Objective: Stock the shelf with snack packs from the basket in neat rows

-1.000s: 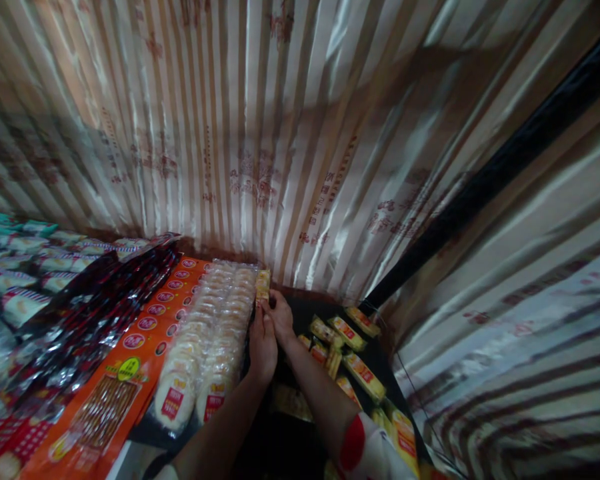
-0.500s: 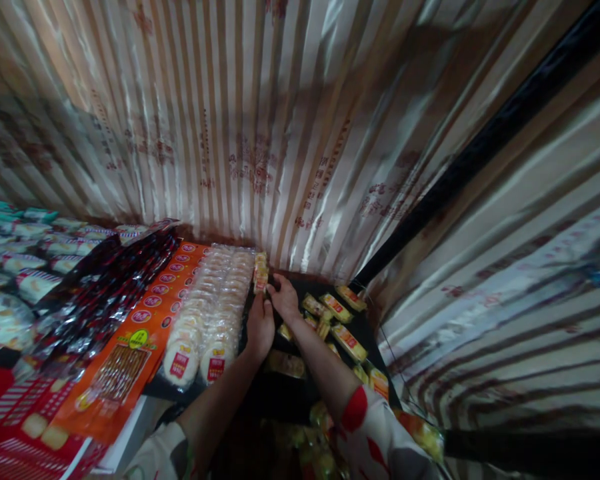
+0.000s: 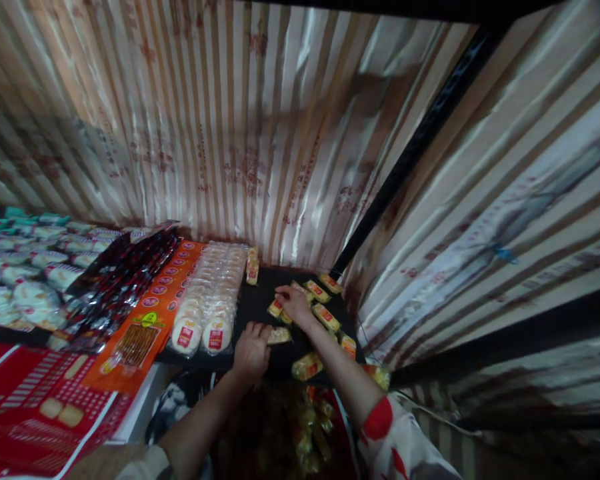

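Note:
My left hand (image 3: 253, 352) is low over the black table, fingers curled at the left end of a yellowish snack packet (image 3: 280, 335). Farther right, my right hand (image 3: 295, 305) reaches over a loose cluster, its fingers bent and apart above a yellow-and-red packet (image 3: 275, 309); the palm side is hidden. Beyond both hands, a short row of small yellow packets (image 3: 252, 267) stands against the end of the round, clear-wrapped white crackers (image 3: 217, 333).
Loose yellow packets (image 3: 326, 317) lie right of my hands. More packets (image 3: 307, 427) are in a dark container below the table edge. An orange snack sheet (image 3: 145, 333), dark shiny packets (image 3: 125, 280) and white bags (image 3: 37, 300) line the left. A black pole (image 3: 410, 160) slants before striped curtains.
Both hands have drawn back from the small packet row and separated. My left hand has come nearer to a lying packet; my right hand has shifted to the loose cluster. The view has tilted.

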The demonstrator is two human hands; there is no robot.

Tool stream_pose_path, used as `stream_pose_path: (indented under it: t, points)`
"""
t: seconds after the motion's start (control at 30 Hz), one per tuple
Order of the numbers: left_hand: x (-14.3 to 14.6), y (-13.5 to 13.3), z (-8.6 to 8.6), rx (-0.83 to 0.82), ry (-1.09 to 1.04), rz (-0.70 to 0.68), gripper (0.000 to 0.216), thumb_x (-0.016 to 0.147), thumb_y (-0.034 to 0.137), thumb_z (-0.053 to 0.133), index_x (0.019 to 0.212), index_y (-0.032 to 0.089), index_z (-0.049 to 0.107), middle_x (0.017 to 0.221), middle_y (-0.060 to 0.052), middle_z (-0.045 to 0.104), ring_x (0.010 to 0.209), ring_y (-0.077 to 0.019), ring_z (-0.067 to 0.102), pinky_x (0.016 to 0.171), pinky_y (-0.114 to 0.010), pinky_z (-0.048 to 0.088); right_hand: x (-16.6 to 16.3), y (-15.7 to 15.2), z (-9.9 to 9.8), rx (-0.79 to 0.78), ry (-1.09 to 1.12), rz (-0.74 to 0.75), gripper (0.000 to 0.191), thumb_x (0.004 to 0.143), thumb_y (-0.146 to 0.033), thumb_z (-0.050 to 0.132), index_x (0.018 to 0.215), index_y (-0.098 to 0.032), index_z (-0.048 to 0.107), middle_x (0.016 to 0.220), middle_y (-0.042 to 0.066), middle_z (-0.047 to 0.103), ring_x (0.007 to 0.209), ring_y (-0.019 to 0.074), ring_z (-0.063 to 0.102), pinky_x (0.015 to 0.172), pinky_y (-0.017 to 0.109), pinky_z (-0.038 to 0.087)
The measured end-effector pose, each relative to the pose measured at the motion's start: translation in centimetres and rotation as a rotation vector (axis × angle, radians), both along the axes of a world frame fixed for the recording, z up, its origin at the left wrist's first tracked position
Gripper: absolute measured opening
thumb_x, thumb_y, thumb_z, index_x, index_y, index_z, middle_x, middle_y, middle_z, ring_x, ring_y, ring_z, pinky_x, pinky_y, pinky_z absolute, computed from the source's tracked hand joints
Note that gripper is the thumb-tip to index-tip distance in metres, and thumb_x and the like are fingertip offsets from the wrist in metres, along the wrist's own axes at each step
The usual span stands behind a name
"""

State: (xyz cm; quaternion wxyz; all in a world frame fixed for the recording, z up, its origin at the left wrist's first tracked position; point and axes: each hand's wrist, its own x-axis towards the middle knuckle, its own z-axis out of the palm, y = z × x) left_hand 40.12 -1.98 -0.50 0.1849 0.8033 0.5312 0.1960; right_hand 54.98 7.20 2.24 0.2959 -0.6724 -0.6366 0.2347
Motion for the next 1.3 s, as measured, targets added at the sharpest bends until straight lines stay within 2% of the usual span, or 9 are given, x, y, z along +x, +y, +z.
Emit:
stream_pose_path:
  t: [0.13, 0.23, 0.3, 0.43, 0.63, 0.87, 1.1, 1.2, 1.3]
  points:
    - [-0.4, -0.3, -0.5, -0.084, -0.153, 0.168, 0.041, 0.078, 0.012, 0.042, 0.117, 0.012, 0.056, 0.110, -0.012, 0.059, 0.108, -0.0246, 0.048, 0.097, -0.037, 0.036, 0.0, -1.7, 0.3, 0.001, 0.017, 0.036, 0.019, 0.077, -0.017, 0.055, 0.090, -0.020, 0.069, 0.086, 0.003, 0.071, 0.081, 0.0154, 0.065, 0.078, 0.026, 0.048]
    - [-0.5, 0.2, -0.2, -0.299, -0.521, 0.349, 0.035, 0.081, 0.017, 0.044, 0.114, 0.013, 0.054, 0.111, -0.012, 0.060, 0.105, -0.0224, 0.053, 0.095, -0.036, 0.039, 0.2, -2.4, 0.5, 0.002, 0.032, 0.069, 0.021, 0.078, -0.018, 0.053, 0.093, -0.021, 0.068, 0.090, 0.002, 0.071, 0.084, 0.0150, 0.065, 0.080, 0.026, 0.048]
    - [-0.5, 0.5, 0.2, -0.493, -0.778, 0.408, 0.030, 0.083, 0.019, 0.043, 0.110, 0.014, 0.054, 0.104, -0.011, 0.063, 0.093, -0.0195, 0.059, 0.083, -0.033, 0.047, 0.3, -2.5, 0.6, -0.014, 0.059, 0.098, 0.023, 0.079, -0.018, 0.051, 0.095, -0.021, 0.068, 0.095, 0.002, 0.070, 0.088, 0.0150, 0.064, 0.083, 0.028, 0.047]
    - [-0.4, 0.9, 1.3, -0.643, -0.995, 0.401, 0.021, 0.085, 0.021, 0.042, 0.099, 0.013, 0.056, 0.086, -0.008, 0.067, 0.066, -0.0115, 0.062, 0.059, -0.021, 0.048, -0.4, -2.5, 0.7, -0.037, 0.108, 0.131, 0.031, 0.080, -0.015, 0.048, 0.106, -0.021, 0.063, 0.102, 0.003, 0.068, 0.093, 0.0138, 0.062, 0.087, 0.028, 0.046]
    - [-0.9, 1.2, 2.3, -0.774, -1.305, 0.368, 0.017, 0.083, 0.027, 0.047, 0.090, 0.013, 0.054, 0.063, -0.004, 0.065, 0.048, -0.0084, 0.057, 0.048, -0.017, 0.043, -1.4, -2.3, 1.2, -0.011, 0.127, 0.152, 0.052, 0.075, -0.013, 0.053, 0.125, -0.026, 0.050, 0.113, 0.004, 0.063, 0.090, 0.0141, 0.061, 0.081, 0.029, 0.049]
    - [-1.5, 2.9, 2.9, -0.649, -1.115, 0.416, 0.025, 0.083, 0.036, 0.043, 0.074, 0.014, 0.052, 0.050, 0.002, 0.055, 0.039, -0.0071, 0.049, 0.041, -0.017, 0.033, -1.6, -1.8, 3.0, 0.174, -0.114, 0.440, 0.057, 0.068, -0.001, 0.051, 0.116, -0.029, 0.060, 0.124, 0.001, 0.058, 0.117, 0.0182, 0.046, 0.100, 0.037, 0.036]
    - [-2.7, 5.8, 4.6, -0.437, -0.681, 0.365, 0.037, 0.079, 0.051, 0.043, 0.063, 0.019, 0.052, 0.044, 0.004, 0.050, 0.040, -0.0109, 0.049, 0.044, -0.021, 0.033, -1.8, -0.8, 4.3, 0.111, -0.084, 0.624, 0.048, 0.065, -0.001, 0.054, 0.106, -0.024, 0.065, 0.106, 0.002, 0.066, 0.099, 0.0170, 0.057, 0.092, 0.033, 0.040]
    - [-3.6, 7.1, 5.9, -0.360, -0.489, 0.376, 0.041, 0.080, 0.052, 0.043, 0.059, 0.019, 0.055, 0.044, 0.001, 0.052, 0.046, -0.0143, 0.053, 0.047, -0.023, 0.033, -1.6, -0.3, 4.2, 0.022, 0.040, 0.607, 0.043, 0.066, -0.008, 0.060, 0.107, -0.021, 0.063, 0.110, 0.003, 0.063, 0.085, 0.0141, 0.059, 0.080, 0.028, 0.046]
    - [-4.0, 8.2, 7.0, -0.308, -0.415, 0.374, 0.043, 0.079, 0.055, 0.044, 0.062, 0.019, 0.060, 0.049, -0.002, 0.057, 0.056, -0.0178, 0.059, 0.052, -0.024, 0.036, -1.6, 0.3, 3.3, -0.067, 0.162, 0.536, 0.035, 0.069, -0.014, 0.062, 0.104, -0.020, 0.061, 0.099, 0.001, 0.066, 0.078, 0.0119, 0.059, 0.073, 0.025, 0.046]
